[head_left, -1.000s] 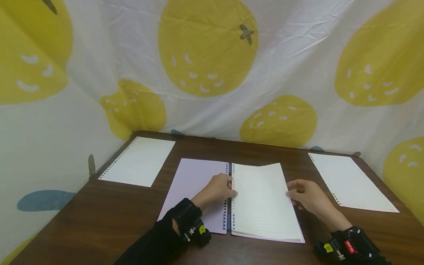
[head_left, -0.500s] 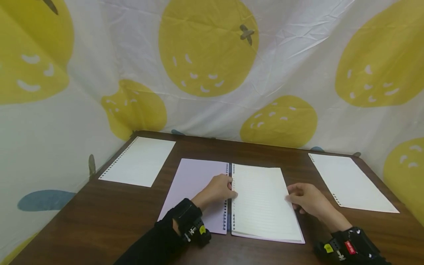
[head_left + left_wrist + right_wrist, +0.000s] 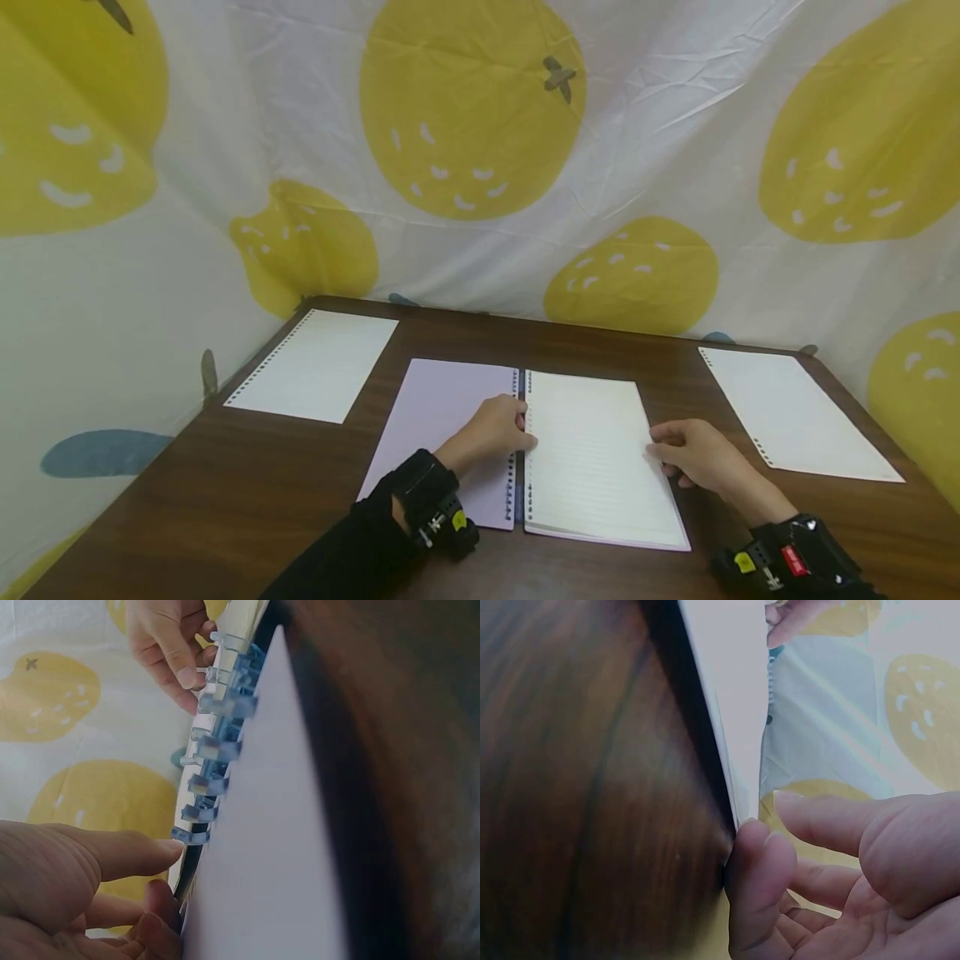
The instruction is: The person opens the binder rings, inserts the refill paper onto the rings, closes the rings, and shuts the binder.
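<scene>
A ring-bound notebook [image 3: 592,458] lies open with its lilac cover [image 3: 450,417] to the left and a stack of lined pages to the right. My left hand [image 3: 495,429] holds the binding; its thumb lies at the punched page edge. In the left wrist view that thumb meets one of the clear bluish rings [image 3: 202,784], with the other fingers curled beside the spine. My right hand [image 3: 697,450] is at the pages' outer edge. In the right wrist view its fingertips [image 3: 761,855] touch that edge, while the thumb hovers slightly off the paper.
One loose punched sheet [image 3: 315,367] lies at the table's back left, holes on its left side. Another loose sheet [image 3: 795,412] lies at the right. Behind the brown table [image 3: 187,500] hangs a white cloth [image 3: 465,267] printed with yellow fruit.
The top page's wavy far edge has settled flat. My right hand has slid slightly toward me along the outer page edge; my left hand has stayed at the binding.
</scene>
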Demonstrator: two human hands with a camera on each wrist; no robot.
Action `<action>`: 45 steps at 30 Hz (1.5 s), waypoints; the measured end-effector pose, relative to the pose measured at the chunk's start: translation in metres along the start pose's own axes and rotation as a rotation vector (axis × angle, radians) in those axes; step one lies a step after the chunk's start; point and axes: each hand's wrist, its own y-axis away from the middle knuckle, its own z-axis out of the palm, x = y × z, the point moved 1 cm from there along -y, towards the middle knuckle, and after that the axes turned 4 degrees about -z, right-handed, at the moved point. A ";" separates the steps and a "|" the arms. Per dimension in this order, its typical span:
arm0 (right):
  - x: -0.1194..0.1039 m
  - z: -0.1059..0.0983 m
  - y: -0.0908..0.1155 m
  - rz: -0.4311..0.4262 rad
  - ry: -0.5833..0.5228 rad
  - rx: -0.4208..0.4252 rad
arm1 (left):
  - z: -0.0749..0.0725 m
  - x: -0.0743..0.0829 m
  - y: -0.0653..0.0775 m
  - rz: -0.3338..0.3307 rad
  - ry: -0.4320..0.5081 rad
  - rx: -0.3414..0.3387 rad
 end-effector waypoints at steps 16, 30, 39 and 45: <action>-0.004 0.000 0.003 -0.014 0.012 -0.037 | -0.001 -0.001 0.003 0.011 0.023 -0.038; -0.003 0.000 0.005 -0.038 0.027 -0.070 | -0.002 -0.001 0.005 0.096 -0.093 -0.111; -0.002 0.001 0.003 0.006 0.069 -0.085 | -0.004 0.009 0.017 0.082 -0.176 -0.171; -0.002 0.002 0.003 0.008 0.056 -0.095 | -0.005 0.013 0.024 0.085 -0.208 -0.177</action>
